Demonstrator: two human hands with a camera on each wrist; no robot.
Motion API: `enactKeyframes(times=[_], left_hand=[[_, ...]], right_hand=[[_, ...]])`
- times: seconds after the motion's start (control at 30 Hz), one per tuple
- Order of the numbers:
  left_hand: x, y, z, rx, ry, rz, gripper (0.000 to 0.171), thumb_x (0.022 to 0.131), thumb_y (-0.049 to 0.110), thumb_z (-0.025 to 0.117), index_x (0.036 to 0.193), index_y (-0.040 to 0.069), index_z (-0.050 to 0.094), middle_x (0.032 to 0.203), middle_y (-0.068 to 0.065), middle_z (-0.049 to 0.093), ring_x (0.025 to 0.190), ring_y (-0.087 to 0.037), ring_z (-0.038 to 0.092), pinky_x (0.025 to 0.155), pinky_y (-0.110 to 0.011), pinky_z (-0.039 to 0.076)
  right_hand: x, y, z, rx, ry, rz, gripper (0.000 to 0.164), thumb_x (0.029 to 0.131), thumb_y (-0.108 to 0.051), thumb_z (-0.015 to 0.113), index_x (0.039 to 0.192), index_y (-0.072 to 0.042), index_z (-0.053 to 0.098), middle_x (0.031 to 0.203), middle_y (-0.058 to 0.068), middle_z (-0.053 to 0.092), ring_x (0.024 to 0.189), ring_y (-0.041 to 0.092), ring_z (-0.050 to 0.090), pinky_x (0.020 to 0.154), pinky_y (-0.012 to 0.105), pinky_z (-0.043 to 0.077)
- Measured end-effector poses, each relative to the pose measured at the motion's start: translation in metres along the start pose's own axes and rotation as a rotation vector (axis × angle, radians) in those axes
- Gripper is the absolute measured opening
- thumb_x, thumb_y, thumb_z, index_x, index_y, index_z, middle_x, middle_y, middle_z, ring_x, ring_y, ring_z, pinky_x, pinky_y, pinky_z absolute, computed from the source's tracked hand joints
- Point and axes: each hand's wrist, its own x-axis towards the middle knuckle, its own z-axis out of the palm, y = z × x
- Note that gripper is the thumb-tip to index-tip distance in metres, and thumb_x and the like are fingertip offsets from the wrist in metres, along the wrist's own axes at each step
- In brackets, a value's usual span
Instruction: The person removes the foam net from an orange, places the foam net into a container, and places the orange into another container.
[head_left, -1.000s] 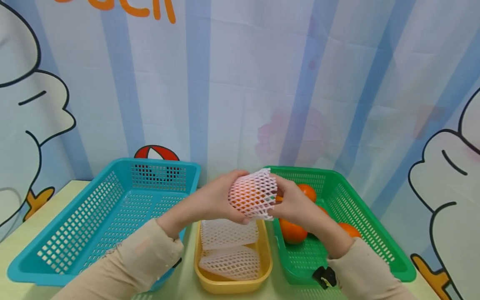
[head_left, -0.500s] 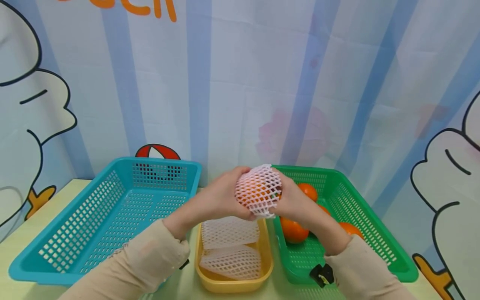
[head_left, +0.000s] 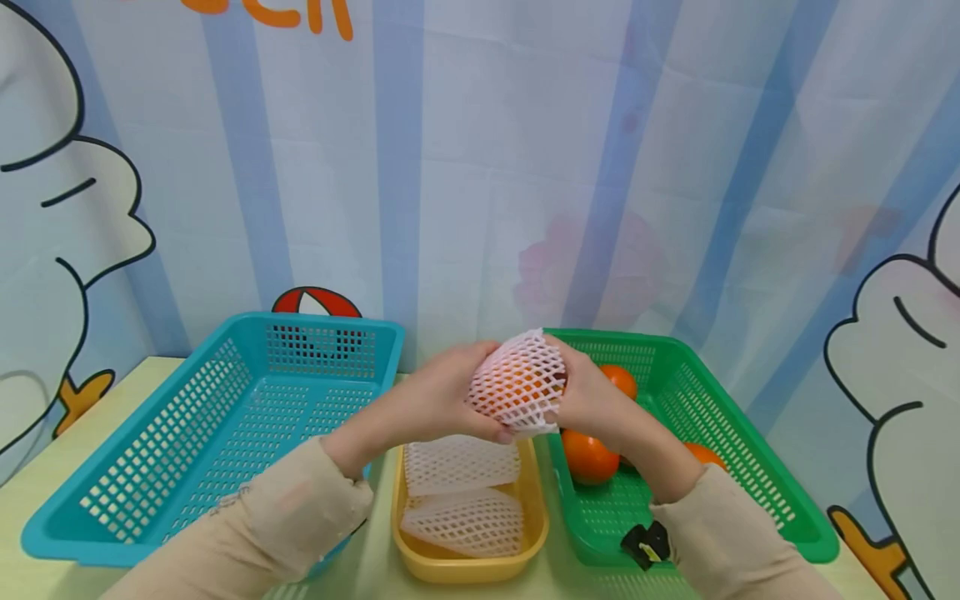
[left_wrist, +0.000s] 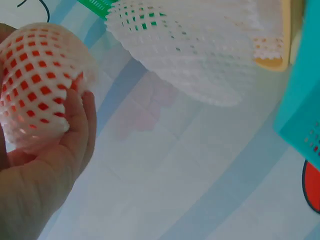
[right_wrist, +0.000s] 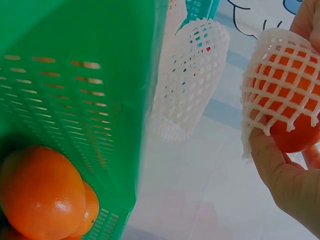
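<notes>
Above the yellow tub, my left hand (head_left: 438,396) grips a white foam fruit net (head_left: 516,379) from the left. Inside it sits an orange (right_wrist: 296,134), its uncovered end facing my right hand (head_left: 596,400). The right wrist view shows the right fingers curled at that end, by the net's open edge, touching the orange; part of their contact is hidden. In the left wrist view the left fingers wrap round the netted fruit. More foam nets (head_left: 468,521) lie in the yellow tub (head_left: 468,572) below.
On the right stands a green basket (head_left: 750,458) with several oranges (head_left: 590,457) in it. A blue basket (head_left: 258,417) stands on the left, nothing visible inside. Behind the table hangs a striped cloth backdrop (head_left: 480,208).
The net and orange have shifted slightly right. The right hand has closed in on the net's open end, and the net reaches further over the fruit.
</notes>
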Motion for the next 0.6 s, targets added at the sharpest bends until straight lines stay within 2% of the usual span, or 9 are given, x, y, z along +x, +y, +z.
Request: enactKeyframes(times=[0.07, 0.13, 0.23, 0.3, 0.47, 0.6], left_hand=[[-0.002, -0.001, -0.002, 0.029, -0.020, -0.006, 0.070, 0.071, 0.023, 0.082, 0.128, 0.006, 0.047, 0.110, 0.001, 0.058, 0.094, -0.013, 0.054, 0.082, -0.030, 0.046], [-0.005, -0.001, -0.004, 0.066, -0.031, -0.010, 0.066, 0.073, 0.024, 0.080, 0.128, 0.007, 0.049, 0.109, 0.002, 0.059, 0.094, -0.013, 0.055, 0.081, -0.031, 0.046], [-0.007, -0.002, -0.008, 0.137, -0.038, -0.007, 0.058, 0.076, 0.025, 0.077, 0.126, 0.007, 0.053, 0.108, 0.000, 0.062, 0.093, -0.014, 0.057, 0.081, -0.031, 0.047], [-0.009, -0.004, -0.010, 0.174, -0.039, 0.004, 0.047, 0.078, 0.023, 0.074, 0.119, 0.006, 0.059, 0.103, 0.000, 0.065, 0.089, -0.013, 0.059, 0.078, -0.031, 0.048], [-0.013, -0.013, -0.011, 0.196, -0.050, 0.001, 0.016, 0.082, 0.015, 0.071, 0.096, 0.007, 0.068, 0.087, 0.002, 0.067, 0.073, -0.010, 0.057, 0.067, -0.026, 0.048], [-0.018, -0.020, -0.012, 0.180, -0.088, -0.034, 0.011, 0.083, 0.012, 0.070, 0.092, 0.009, 0.068, 0.084, 0.004, 0.066, 0.069, -0.009, 0.054, 0.064, -0.025, 0.046]], right_hand=[[-0.001, 0.001, 0.000, 0.007, -0.003, 0.003, 0.077, 0.065, 0.006, 0.059, 0.137, 0.001, 0.033, 0.117, 0.019, 0.046, 0.092, 0.025, 0.049, 0.071, 0.031, 0.048], [-0.002, 0.002, -0.001, 0.028, -0.012, 0.002, 0.077, 0.065, 0.006, 0.058, 0.137, 0.000, 0.033, 0.118, 0.019, 0.046, 0.093, 0.026, 0.048, 0.072, 0.032, 0.048], [-0.003, 0.002, -0.001, 0.040, -0.020, -0.005, 0.072, 0.066, 0.005, 0.059, 0.134, -0.002, 0.036, 0.118, 0.017, 0.047, 0.097, 0.028, 0.049, 0.074, 0.032, 0.048], [-0.004, 0.002, -0.002, 0.044, -0.029, -0.008, 0.063, 0.071, 0.003, 0.062, 0.130, -0.004, 0.039, 0.118, 0.016, 0.048, 0.100, 0.029, 0.049, 0.076, 0.034, 0.049], [-0.009, 0.003, -0.007, 0.036, -0.040, 0.015, 0.055, 0.077, -0.004, 0.066, 0.127, -0.008, 0.042, 0.120, 0.016, 0.051, 0.101, 0.029, 0.053, 0.077, 0.036, 0.050], [-0.014, 0.004, -0.015, -0.002, -0.047, 0.039, 0.056, 0.080, -0.014, 0.069, 0.130, -0.010, 0.043, 0.121, 0.015, 0.052, 0.100, 0.029, 0.055, 0.080, 0.037, 0.049]])
